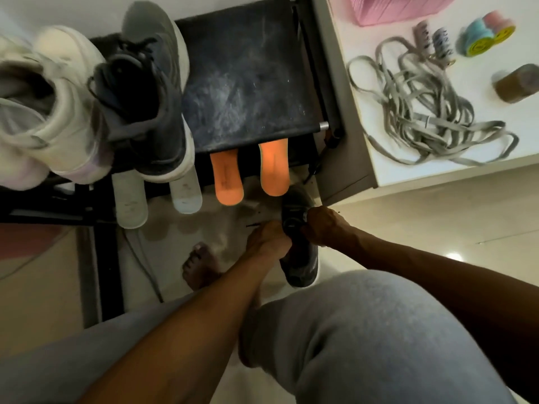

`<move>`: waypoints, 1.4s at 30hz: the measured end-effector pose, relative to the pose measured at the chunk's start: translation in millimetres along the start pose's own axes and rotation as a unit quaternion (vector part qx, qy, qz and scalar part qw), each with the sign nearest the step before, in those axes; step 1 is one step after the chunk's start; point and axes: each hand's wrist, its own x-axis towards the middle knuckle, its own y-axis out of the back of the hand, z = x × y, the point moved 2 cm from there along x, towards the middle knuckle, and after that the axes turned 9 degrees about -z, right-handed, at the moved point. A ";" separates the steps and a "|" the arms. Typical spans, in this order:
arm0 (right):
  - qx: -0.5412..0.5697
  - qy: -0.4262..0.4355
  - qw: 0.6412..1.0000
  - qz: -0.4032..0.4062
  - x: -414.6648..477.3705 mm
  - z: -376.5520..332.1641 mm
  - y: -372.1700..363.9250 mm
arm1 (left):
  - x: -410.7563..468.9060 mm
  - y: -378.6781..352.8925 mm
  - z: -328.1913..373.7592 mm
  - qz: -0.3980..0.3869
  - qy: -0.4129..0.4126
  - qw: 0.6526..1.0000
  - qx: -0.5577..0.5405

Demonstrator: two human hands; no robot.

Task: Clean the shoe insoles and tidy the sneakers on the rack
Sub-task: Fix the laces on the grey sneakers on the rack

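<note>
At 12 o'clock I see the rack shelf (248, 83), black cloth, matt and dusty, with a shiny metal tube end (323, 125). The orange insoles (227, 176) below look like matt foam. At 2 o'clock the laces (423, 112) are flat woven cloth on a smooth white table (525, 126). At 3 o'clock the floor (437, 217) is glossy tile. The grey sneaker (303, 269) at centre is knit cloth.
</note>
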 end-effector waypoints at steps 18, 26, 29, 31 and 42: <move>0.074 0.004 0.991 -0.107 -174.4 -98.7 95.4 | -181.5 132.2 23.3 -0.048 -0.047 0.997 -0.040; 0.057 0.060 0.988 -0.130 -255.9 -143.0 148.1 | -279.7 210.4 42.8 -0.077 -0.091 0.992 0.031; 0.063 0.109 0.989 -0.076 -283.4 -155.9 179.2 | -297.6 237.6 49.5 -0.011 -0.124 0.991 -0.041; 0.067 0.144 0.987 -0.027 -296.9 -162.9 196.1 | -306.2 245.7 51.5 0.028 -0.158 0.979 -0.129; -0.007 0.096 0.942 0.323 -237.5 -162.5 199.3 | -230.8 221.7 62.9 0.317 -0.208 0.919 -0.106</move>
